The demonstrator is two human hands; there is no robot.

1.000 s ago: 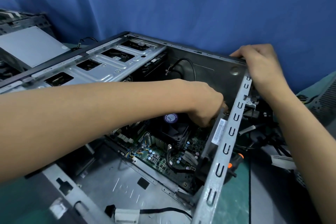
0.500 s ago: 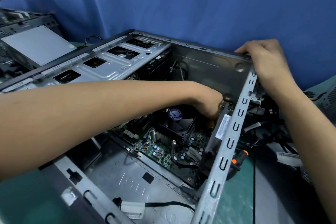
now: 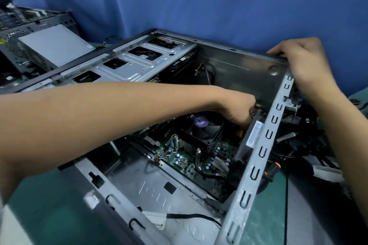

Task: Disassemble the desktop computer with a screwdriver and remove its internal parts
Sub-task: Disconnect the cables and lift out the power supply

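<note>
– Hands first. Where are they?
– The left hand [image 3: 238,109] is deep inside the computer case [image 3: 256,167]. It is down by the side wall, right next to the black fan [image 3: 203,128]. The right hand [image 3: 300,61] holds the far top corner of the case, with its fingers bent over the edge.
– What is the left hand holding?
– I cannot tell. Its fingers are curled and tucked down at the top of a grey plate with a white sticker [image 3: 253,135]. They hide whatever is there.
– Did anything change just now?
– Only a little. The left hand has slid a bit nearer to the wall. The right hand stayed on its corner. The fan and the green board [image 3: 179,157] sit where they were.
– So what does that mean?
– I think nothing has come out yet. The left hand seems to be working something loose by the wall. The right hand keeps the case from sliding.
– And the screwdriver [image 3: 271,169]?
– It lies outside the case on the green mat [image 3: 264,217], just beside the side wall. Only its orange and black handle shows. No hand touches it.
</note>
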